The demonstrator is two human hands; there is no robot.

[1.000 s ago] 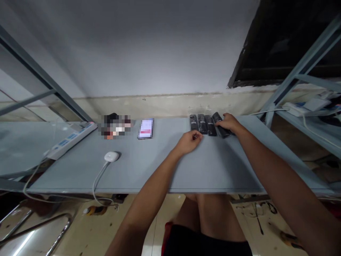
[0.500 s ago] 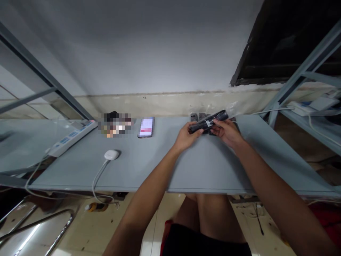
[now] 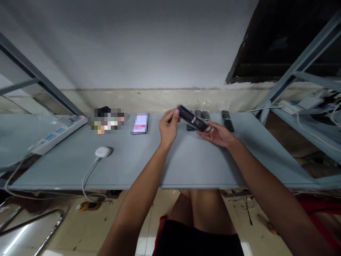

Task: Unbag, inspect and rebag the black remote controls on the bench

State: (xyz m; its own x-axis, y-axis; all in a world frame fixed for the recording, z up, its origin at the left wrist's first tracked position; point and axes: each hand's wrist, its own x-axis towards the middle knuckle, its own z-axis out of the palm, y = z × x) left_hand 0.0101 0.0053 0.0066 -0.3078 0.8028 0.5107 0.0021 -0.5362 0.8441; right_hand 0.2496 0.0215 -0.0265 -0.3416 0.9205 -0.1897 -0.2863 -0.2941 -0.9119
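Observation:
Held up over the table is a long black package [image 3: 194, 120], wrapped in clear plastic with a small white label; its contents cannot be told. My left hand [image 3: 168, 127] pinches its upper left end between thumb and fingers. At the lower right end, my right hand [image 3: 220, 136] is closed around the package from beneath. It slants down from left to right. Behind it lie several similar dark packages, including one [image 3: 197, 113] partly hidden by it. Another dark package [image 3: 227, 121] in clear plastic lies apart, just beyond my right hand.
A phone [image 3: 140, 123] with a lit screen lies left of my hands, beside a blurred pile [image 3: 108, 121]. Closer to me, a white round-edged device [image 3: 103, 152] trails a cable over the table's front edge. A power strip [image 3: 60, 135] lies at left; metal frame posts stand at both sides.
The package has swung from rising rightward to sloping down rightward. My left hand has moved left to its upper end; my right hand now grips the lower end, and the packages behind show more.

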